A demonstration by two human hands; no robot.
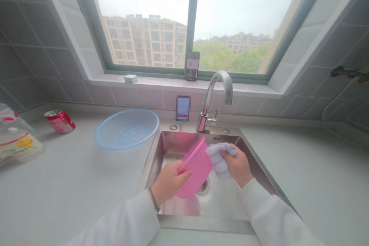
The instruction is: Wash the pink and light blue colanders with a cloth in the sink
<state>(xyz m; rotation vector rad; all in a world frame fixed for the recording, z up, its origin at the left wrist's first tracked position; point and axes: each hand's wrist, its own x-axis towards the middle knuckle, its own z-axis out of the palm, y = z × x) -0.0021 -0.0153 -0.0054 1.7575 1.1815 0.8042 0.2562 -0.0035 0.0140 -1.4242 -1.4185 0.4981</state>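
Head view — left hand (pixel 168 182) grips pink plastic basket (pixel 196 169), right hand (pixel 236 165) bunches cloth (pixel 219 159) against it

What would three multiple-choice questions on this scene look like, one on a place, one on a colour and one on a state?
1. Where is the blue plastic basket?
A. On the floor
B. On the white counter
C. On the windowsill

2. What colour is the small basket in the left hand?
A. Pink
B. Green
C. Yellow

3. What state is the red soda can in?
A. Standing upright
B. Lying on its side
C. Crushed flat

Answers:
1. B, it rests left of the sink.
2. A, it shows pink beside the cloth in the right hand.
3. B, its length lies along the counter.
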